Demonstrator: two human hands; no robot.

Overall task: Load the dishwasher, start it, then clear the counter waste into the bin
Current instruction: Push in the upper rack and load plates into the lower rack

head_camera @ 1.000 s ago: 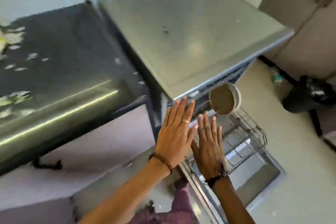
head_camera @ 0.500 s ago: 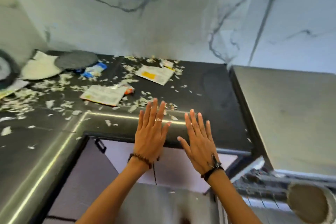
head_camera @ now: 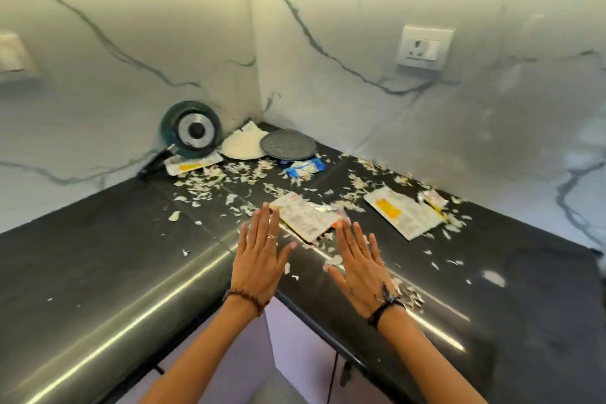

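While peels [head_camera: 229, 175] litter counter [head_camera: 98, 256] | left hand [head_camera: 260, 261], right hand [head_camera: 359, 272] flat, empty

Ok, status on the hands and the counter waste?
Left hand open, right hand open, both empty. Wrappers and peels on counter. Nothing in the way.

You are standing in a home kitchen: a glossy black L-shaped stone worktop [head_camera: 98, 259] runs into a corner of white marble-veined wall panels [head_camera: 377, 26], with a white wall socket [head_camera: 424, 46], a dark frying pan [head_camera: 191, 130] leaning there and pale peelings [head_camera: 229, 174] strewn about.
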